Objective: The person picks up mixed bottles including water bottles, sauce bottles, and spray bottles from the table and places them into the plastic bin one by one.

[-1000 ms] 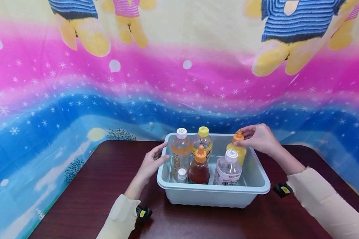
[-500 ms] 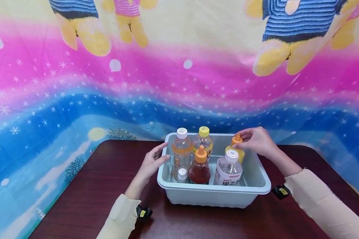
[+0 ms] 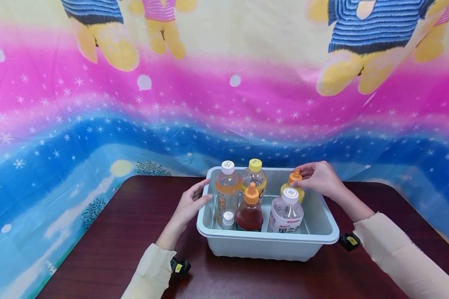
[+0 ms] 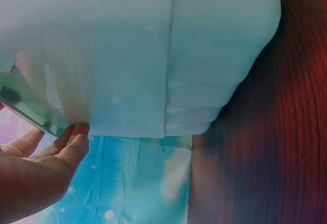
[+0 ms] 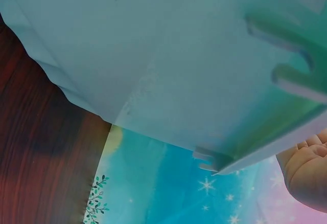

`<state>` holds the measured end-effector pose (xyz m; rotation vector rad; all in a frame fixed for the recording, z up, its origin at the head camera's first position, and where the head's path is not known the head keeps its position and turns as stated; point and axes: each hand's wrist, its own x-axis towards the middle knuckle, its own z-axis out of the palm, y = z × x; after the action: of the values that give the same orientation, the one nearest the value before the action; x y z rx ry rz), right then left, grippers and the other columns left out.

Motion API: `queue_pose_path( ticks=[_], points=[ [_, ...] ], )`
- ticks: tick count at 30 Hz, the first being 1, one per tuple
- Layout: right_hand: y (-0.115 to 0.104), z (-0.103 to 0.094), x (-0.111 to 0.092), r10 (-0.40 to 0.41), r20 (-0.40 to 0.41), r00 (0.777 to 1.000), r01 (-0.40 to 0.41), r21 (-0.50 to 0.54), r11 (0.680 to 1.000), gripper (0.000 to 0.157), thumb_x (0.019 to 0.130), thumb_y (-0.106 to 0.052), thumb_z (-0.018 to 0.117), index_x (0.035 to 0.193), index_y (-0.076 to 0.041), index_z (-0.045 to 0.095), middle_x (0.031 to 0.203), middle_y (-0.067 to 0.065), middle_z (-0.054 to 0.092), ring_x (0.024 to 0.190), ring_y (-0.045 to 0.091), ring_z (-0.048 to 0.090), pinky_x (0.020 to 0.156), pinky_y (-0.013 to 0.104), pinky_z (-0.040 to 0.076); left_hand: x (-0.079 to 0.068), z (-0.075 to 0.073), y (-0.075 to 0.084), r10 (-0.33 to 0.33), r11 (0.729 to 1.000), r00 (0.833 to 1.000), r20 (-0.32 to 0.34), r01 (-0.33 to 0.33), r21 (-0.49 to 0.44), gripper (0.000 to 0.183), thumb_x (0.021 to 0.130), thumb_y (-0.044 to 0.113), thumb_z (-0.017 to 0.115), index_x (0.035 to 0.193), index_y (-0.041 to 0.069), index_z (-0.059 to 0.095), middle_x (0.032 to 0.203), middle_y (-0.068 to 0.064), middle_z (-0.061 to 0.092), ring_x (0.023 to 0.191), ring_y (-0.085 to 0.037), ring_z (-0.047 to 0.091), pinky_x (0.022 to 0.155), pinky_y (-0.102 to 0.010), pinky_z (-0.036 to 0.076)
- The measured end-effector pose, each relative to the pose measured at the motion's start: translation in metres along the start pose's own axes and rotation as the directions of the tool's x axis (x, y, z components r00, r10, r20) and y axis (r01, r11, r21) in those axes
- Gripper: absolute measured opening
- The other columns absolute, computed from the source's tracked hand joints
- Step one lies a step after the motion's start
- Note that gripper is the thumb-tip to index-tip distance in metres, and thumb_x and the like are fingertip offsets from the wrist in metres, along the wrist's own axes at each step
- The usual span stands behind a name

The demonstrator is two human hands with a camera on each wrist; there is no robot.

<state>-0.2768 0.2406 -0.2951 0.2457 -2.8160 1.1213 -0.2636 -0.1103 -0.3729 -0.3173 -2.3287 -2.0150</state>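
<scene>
A pale grey-green plastic tub [image 3: 262, 246] holds several bottles. My right hand [image 3: 322, 178] pinches the orange nozzle cap of a yellow squeeze bottle [image 3: 294, 192] at the tub's back right; its lower part is hidden. My left hand [image 3: 190, 203] holds the tub's left rim, thumb over the edge. Nearby stand a tall white-capped bottle [image 3: 227, 191], a yellow-capped bottle [image 3: 255, 178], a brown squeeze bottle with an orange nozzle cap [image 3: 249, 216], a small white-capped bottle [image 3: 228, 221] and a clear bottle with a pink-and-white label [image 3: 285, 216].
The tub stands on a dark red-brown wooden table [image 3: 149, 224]. A patterned cloth [image 3: 209, 99] in pink, blue and cream hangs behind the table. A black wrist device [image 3: 349, 241] shows beneath the right sleeve, and another [image 3: 180, 266] beside the left sleeve.
My right hand has lowered the yellow squeeze bottle deeper into the tub and slightly left. The left hand stays at the rim.
</scene>
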Motion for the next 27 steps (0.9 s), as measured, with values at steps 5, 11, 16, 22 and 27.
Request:
queue_pose_path(
  ticks=[5,11,16,22,27],
  points=[
    [0.003,0.003,0.003,-0.005,0.003,1.000,0.005,0.002,1.000,0.051,0.070,-0.026,0.078,0.107,0.005,0.062,0.101,0.022,0.064,0.093,0.033,0.063,0.078,0.041,0.052,0.000,0.000,0.000,-0.004,1.000,1.000,-0.001,0.004,0.003,0.049,0.085,0.013,0.061,0.132,0.009,0.048,0.135,-0.014,0.046,0.126,-0.029,0.040,0.102,-0.050,0.031],
    [0.005,0.006,0.004,0.005,0.011,1.000,-0.005,0.007,1.000,0.050,0.071,-0.024,0.078,0.109,0.005,0.061,0.103,0.023,0.063,0.095,0.034,0.062,0.080,0.042,0.052,0.000,0.000,0.000,-0.007,1.000,1.000,-0.002,0.007,0.005,0.048,0.085,0.013,0.061,0.132,0.010,0.048,0.135,-0.014,0.046,0.125,-0.029,0.040,0.102,-0.051,0.032],
    [0.005,0.008,0.004,0.014,0.012,1.000,-0.014,0.008,1.000,0.048,0.072,-0.021,0.077,0.109,0.005,0.061,0.104,0.024,0.063,0.095,0.034,0.062,0.080,0.042,0.051,0.000,0.000,0.000,-0.003,1.000,1.000,0.001,0.003,0.002,0.048,0.085,0.013,0.061,0.132,0.010,0.048,0.136,-0.014,0.045,0.126,-0.029,0.040,0.102,-0.051,0.031],
    [0.005,0.010,0.005,0.008,0.013,1.000,-0.008,0.009,1.000,0.046,0.073,-0.019,0.076,0.108,0.006,0.061,0.103,0.025,0.063,0.095,0.035,0.062,0.080,0.042,0.051,0.000,0.000,0.000,0.002,1.000,1.000,-0.003,-0.002,-0.005,0.048,0.085,0.012,0.061,0.132,0.009,0.048,0.136,-0.014,0.045,0.126,-0.029,0.039,0.102,-0.051,0.031],
    [0.006,0.012,0.005,0.022,0.019,1.000,-0.022,0.017,1.000,0.044,0.074,-0.016,0.075,0.109,0.006,0.061,0.105,0.025,0.062,0.096,0.036,0.061,0.080,0.042,0.051,0.000,0.000,0.000,0.006,1.000,1.000,-0.003,-0.006,-0.005,0.048,0.085,0.011,0.061,0.132,0.009,0.048,0.135,-0.014,0.045,0.125,-0.030,0.040,0.102,-0.052,0.031]
  ],
)
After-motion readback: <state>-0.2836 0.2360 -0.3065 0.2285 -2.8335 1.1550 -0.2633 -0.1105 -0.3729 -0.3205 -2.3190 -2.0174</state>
